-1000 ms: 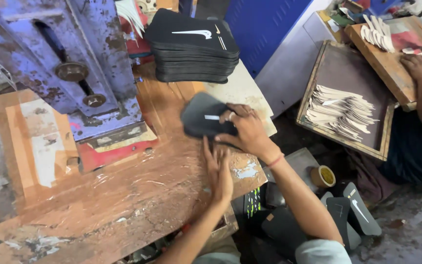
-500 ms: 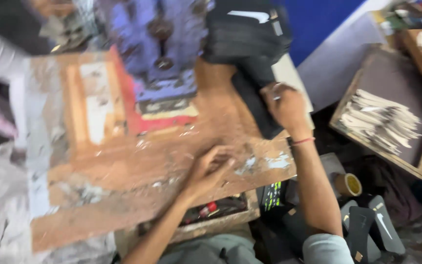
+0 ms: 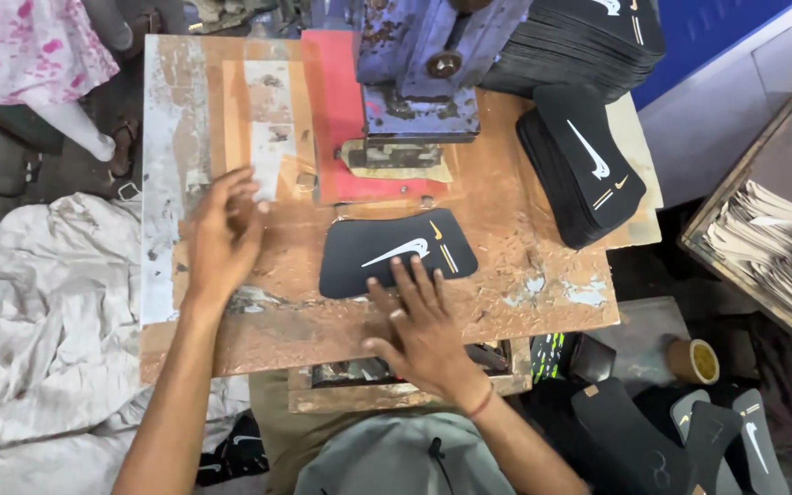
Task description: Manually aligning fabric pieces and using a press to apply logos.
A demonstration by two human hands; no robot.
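A flat black cut piece [image 3: 387,247] with a white curved mark and small gold marks lies on the worn wooden bench [image 3: 543,284], just in front of the blue press machine [image 3: 423,64]. My right hand [image 3: 419,325] rests flat with its fingertips on the piece's near edge. My left hand [image 3: 222,234] hovers over the bench to the left of the piece, fingers spread, holding nothing. A red pad [image 3: 336,119] lies under the machine's base.
Two stacks of the same black pieces stand at the right, one [image 3: 584,165] by the machine and a taller one [image 3: 588,41] behind. A wooden tray of pale cut pieces [image 3: 776,247] sits far right. White cloth [image 3: 38,321] lies at the left. Black soles [image 3: 689,435] lie on the floor.
The view has swung left. My right hand brought one black piece from the stacks down onto the bench before the machine. My left hand moved left and lifted off the wood.
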